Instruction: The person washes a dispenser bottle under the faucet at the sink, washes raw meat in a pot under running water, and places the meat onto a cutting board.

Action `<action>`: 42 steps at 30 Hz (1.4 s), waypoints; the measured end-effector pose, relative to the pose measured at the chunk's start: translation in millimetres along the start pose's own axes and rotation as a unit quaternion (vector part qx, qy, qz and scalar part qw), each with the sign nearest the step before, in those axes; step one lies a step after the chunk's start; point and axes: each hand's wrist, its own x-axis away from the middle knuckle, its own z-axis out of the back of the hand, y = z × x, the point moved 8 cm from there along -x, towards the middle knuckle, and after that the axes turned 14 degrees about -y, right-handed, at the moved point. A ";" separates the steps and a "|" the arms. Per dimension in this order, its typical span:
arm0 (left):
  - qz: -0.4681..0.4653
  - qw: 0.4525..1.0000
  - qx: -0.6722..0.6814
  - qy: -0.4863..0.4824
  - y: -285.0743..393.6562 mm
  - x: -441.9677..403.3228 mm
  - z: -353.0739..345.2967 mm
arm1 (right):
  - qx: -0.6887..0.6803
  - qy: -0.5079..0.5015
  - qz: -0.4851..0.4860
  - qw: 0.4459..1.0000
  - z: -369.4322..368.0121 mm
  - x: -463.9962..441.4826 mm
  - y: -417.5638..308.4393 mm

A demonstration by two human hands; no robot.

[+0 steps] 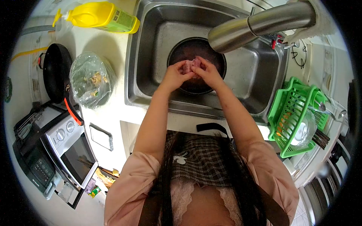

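Both my hands hold a piece of raw pink meat (191,66) over a dark round pan (196,47) in the sink. My left hand (174,77) grips the meat's left side with bent fingers. On the other side, my right hand (209,74) pinches it between thumb and fingers. Reddish liquid or more meat seems to lie in the pan, too dark to make out. The pan rests on the bottom of the steel sink (158,32), under the thick metal faucet (241,34).
A bag-lined bin (90,81) with food scraps stands left of the sink, near a yellow bottle (102,17) and a black frying pan (56,71). At the right is a green dish rack (296,120). A toaster oven (71,147) sits lower left.
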 end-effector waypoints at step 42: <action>-0.115 0.942 -0.313 0.024 71.9 25.8 -24.1 | -0.136 -0.033 -0.083 0.987 -28.0 14.4 -31.7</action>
